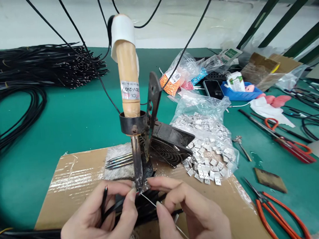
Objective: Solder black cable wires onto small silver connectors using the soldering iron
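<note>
A soldering iron point(127, 68) with a wooden handle stands upright in a black ring clamp point(133, 124), tip downward. Just below its tip, my left hand point(101, 223) pinches a black cable point(113, 209), the wire end meeting a small metal piece point(145, 186). Another cable end pokes up between the left fingers. My right hand point(197, 213) is closed on a thin strand of solder wire point(149, 200) that runs up to the iron's tip. Its index fingertip is beside the metal piece. Fingers partly hide the joint.
Loose metal pieces point(205, 167) spill from a plastic bag right of a small fan point(172, 140). Orange-handled pliers point(276, 213) and scissors point(287, 143) lie at right. Bundled black cables point(32, 67) fill the left. Cardboard point(70, 183) covers the green table point(70, 116) under my hands.
</note>
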`<move>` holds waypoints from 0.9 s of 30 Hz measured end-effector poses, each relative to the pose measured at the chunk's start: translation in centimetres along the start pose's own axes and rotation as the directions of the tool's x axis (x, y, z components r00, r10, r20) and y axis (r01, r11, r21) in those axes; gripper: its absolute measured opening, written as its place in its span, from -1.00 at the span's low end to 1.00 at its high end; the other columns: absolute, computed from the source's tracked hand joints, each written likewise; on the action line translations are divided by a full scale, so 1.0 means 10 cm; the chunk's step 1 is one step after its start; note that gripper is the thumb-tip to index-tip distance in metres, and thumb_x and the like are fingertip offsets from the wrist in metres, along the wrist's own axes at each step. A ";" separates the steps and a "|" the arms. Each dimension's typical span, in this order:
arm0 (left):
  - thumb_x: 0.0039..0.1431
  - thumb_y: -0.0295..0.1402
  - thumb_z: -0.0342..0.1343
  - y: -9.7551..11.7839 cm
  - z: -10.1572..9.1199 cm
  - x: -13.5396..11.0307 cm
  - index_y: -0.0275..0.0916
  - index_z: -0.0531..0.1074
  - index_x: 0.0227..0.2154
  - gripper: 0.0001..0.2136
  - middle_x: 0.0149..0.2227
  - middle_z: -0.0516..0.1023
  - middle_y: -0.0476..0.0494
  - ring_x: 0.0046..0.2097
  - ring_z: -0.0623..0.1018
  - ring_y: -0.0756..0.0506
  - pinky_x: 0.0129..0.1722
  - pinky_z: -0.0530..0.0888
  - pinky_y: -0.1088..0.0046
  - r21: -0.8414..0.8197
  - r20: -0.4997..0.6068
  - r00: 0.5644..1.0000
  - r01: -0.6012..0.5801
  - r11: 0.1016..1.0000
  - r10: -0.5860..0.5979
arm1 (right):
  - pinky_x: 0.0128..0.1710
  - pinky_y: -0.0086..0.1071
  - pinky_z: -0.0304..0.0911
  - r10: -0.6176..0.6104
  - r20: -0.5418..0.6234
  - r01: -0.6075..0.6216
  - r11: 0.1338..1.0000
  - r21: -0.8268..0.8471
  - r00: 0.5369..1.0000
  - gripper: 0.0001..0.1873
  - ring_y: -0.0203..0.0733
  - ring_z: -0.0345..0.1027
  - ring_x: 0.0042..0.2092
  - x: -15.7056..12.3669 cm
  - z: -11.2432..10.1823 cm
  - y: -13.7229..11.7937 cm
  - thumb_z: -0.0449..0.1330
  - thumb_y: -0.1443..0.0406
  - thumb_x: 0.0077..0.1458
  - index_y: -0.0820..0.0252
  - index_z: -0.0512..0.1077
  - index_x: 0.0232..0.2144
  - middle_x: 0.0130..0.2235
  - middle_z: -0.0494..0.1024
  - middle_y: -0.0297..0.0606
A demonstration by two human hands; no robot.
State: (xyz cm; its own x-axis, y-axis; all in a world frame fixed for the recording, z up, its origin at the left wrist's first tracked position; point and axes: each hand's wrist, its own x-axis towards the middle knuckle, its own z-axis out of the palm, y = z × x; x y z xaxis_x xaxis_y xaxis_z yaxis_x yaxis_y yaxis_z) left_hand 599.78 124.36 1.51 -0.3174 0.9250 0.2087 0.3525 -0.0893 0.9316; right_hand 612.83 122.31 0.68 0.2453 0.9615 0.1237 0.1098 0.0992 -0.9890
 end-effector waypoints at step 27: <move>0.20 -0.40 0.25 -0.13 -0.05 -0.07 -0.08 0.51 -0.43 -0.89 -0.43 0.66 0.21 -0.42 0.68 0.12 -0.27 0.55 0.88 0.060 0.104 0.994 -0.049 0.997 0.043 | -0.16 -0.60 0.45 -0.103 -0.052 0.101 0.995 -0.024 0.993 -0.78 -0.38 0.65 -0.18 0.00 0.04 0.03 0.23 0.46 0.13 0.06 0.42 -0.48 -0.18 0.73 -0.49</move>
State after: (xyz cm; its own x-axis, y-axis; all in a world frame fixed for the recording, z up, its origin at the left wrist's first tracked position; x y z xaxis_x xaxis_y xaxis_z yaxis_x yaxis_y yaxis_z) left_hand 599.10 123.68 0.26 -0.2086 0.9537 0.2164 0.4202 -0.1124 0.9004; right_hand 612.48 122.43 0.30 0.2829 0.9315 0.2285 0.1572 0.1900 -0.9691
